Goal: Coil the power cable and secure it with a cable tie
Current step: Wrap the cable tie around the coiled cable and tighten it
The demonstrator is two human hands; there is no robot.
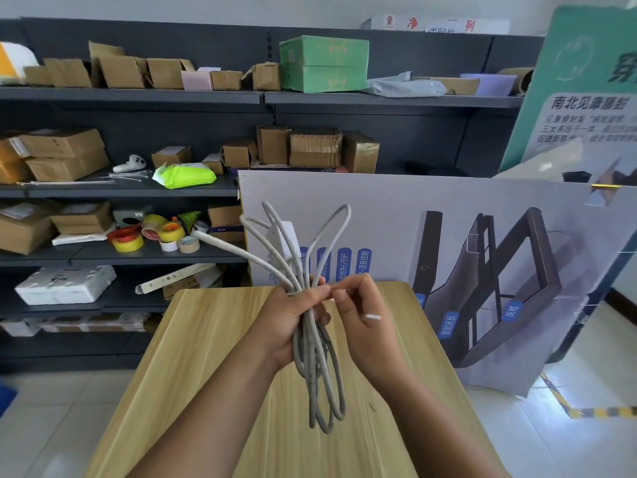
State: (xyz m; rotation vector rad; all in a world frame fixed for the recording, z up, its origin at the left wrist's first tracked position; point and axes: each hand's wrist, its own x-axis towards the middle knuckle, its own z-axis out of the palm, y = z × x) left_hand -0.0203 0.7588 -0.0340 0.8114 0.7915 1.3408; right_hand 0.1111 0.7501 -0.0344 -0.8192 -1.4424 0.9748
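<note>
A grey-white power cable [319, 374] is gathered into long loops, held above a wooden table [213, 357]. My left hand [289, 319] grips the bundle at its middle. Loops stick up above the fist and hang down below it. A white power strip body [284, 241] shows behind the upper loops. My right hand [362, 312] pinches a thin whitish cable tie [332, 292] right at the bundle, next to the left fingers. A short white piece shows on the back of the right hand.
Dark metal shelves [138, 191] with cardboard boxes, tape rolls [155, 236] and loose cable ties [127, 175] stand behind the table at the left. A large printed board [482, 253] leans behind the table at the right. Tiled floor surrounds the table.
</note>
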